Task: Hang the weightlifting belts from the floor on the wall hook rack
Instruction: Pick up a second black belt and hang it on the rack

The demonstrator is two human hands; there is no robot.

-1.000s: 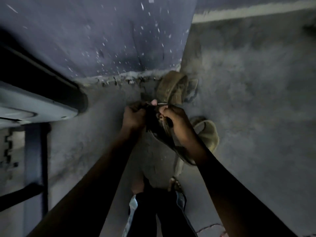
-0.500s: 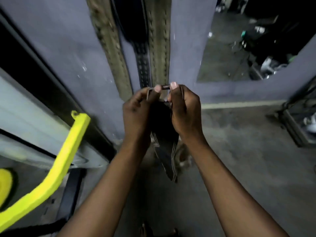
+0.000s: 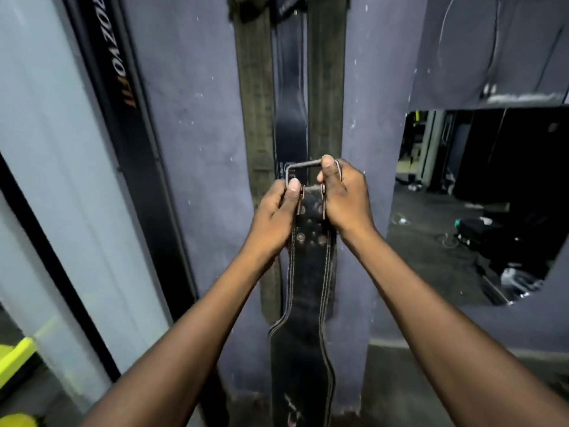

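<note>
Against the purple wall [image 3: 197, 155], both hands grip a black leather belt [image 3: 311, 288] by its metal buckle [image 3: 303, 167]: left hand [image 3: 274, 217] and right hand [image 3: 345, 201] either side. It dangles before three belts already hanging [image 3: 291, 97].

Both hands grip the top end of a black leather belt [image 3: 311, 291], the left hand [image 3: 275, 217] and right hand [image 3: 343, 197] closed on either side of its metal buckle [image 3: 303, 167]. The belt hangs down in front of the purple wall [image 3: 197, 124], overlapping three belts [image 3: 291, 97] already hanging there.
</note>
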